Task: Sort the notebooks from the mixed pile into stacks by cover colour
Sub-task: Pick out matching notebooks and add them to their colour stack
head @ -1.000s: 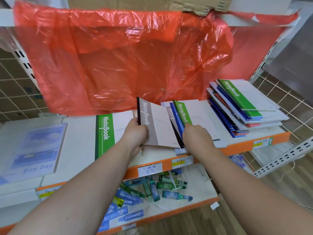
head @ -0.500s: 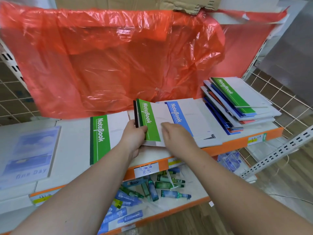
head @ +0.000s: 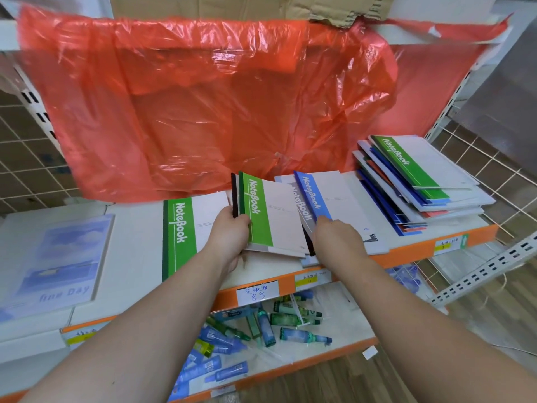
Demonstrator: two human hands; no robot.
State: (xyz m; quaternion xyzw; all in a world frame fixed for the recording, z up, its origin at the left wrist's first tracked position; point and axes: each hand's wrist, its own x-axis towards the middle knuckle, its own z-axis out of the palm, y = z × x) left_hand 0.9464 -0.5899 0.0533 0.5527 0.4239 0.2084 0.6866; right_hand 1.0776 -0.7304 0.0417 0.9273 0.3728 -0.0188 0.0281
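My left hand grips a small bundle of notebooks by the spine, a green-striped notebook on top and a black-spined one under it. My right hand pinches the near edge of a blue-striped notebook and lifts it off a grey-striped notebook beneath. A single green-striped notebook lies flat on the shelf to the left. The mixed pile sits at the right end of the shelf, a green-striped cover on top, with blue and red ones below.
The white shelf has an orange front edge with price tags. A pale blue "fine Day" book lies far left. Red plastic sheeting hangs behind. Several small bottles lie on the lower shelf. Wire grid panels flank both sides.
My right hand laid the green-striped notebook onto the bundle in my left hand, then moved right and lifted the blue-striped notebook, uncovering a grey-striped one.
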